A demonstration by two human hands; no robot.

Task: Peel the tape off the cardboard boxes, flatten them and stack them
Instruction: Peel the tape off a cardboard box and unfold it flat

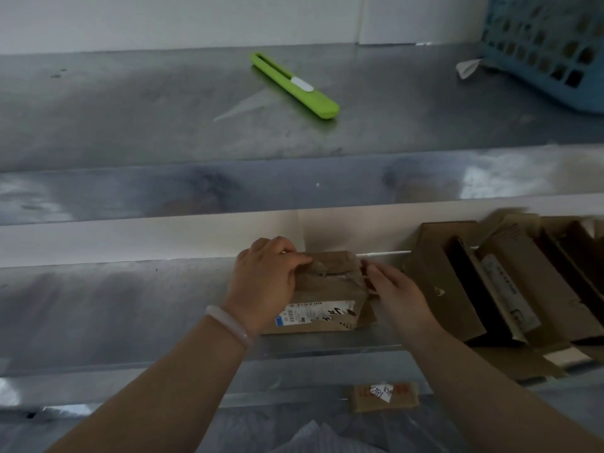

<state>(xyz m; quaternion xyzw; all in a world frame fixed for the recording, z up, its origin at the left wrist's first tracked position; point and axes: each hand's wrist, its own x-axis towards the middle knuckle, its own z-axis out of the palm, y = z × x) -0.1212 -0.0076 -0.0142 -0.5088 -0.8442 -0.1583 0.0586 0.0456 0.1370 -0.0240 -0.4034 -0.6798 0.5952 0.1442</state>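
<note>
Two hands on one small cardboard box [327, 302], which lies on the lower level of the steel worktop [130, 305]. Left hand [264, 282]: fingers curled over the box's far left edge, gripping it. Right hand [395, 292]: fingertips at the right end by wrinkled tape [340, 276]; a pinch cannot be confirmed. Advised handling: pin the box with the left, draw the tape low and steady to spare the card. Box sits between both hands, touching each.

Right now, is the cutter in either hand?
No, the cutter lies on the steel top; left hand and right hand are on the box.
</note>
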